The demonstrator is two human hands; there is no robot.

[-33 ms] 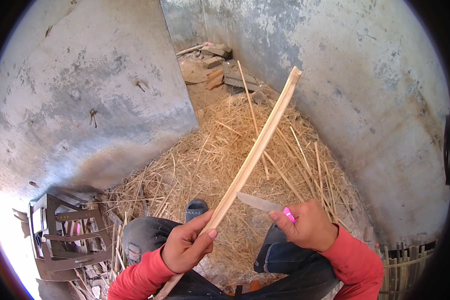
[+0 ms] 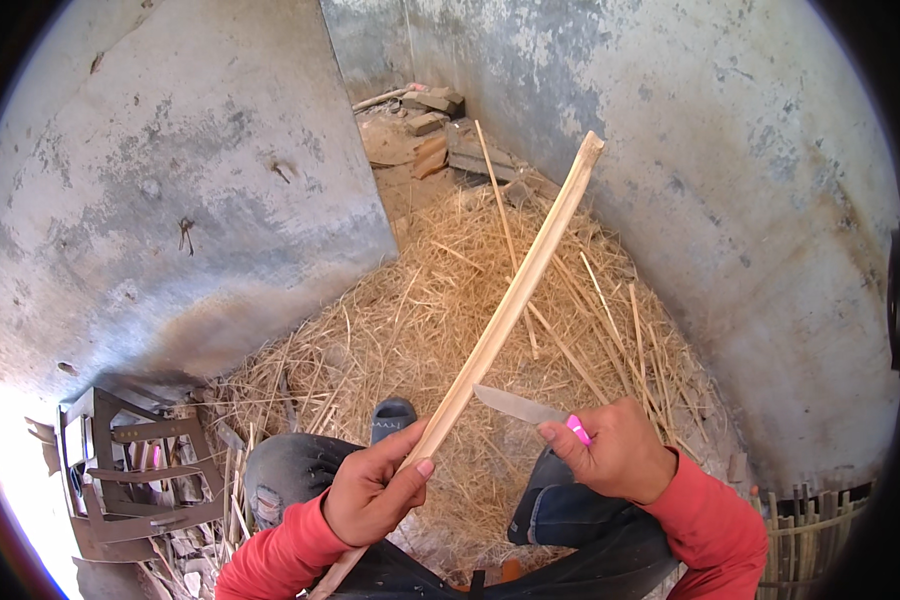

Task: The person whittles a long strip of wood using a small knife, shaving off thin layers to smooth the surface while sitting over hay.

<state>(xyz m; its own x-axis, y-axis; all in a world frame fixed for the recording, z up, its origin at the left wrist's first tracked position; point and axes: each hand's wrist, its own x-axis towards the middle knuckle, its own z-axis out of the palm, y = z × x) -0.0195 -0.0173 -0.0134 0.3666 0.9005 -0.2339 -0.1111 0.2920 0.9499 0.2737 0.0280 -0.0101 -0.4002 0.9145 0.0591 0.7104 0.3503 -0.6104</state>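
Observation:
My left hand is wrapped round a long split bamboo strip, pale and grooved along its length. The strip slants from my lap up to the far right, its lower end passing under my left forearm. In my right hand is a knife with a pink handle, mostly hidden by my fingers. The blade points left, and its tip lies at or very near the strip's right edge, just beyond my left hand; whether they touch I cannot tell.
Straw-like shavings and thin sticks cover the floor. Worn plaster walls rise at both sides, with bricks in the far corner. At the left stands a dark frame; at the lower right, a slatted basket-like object.

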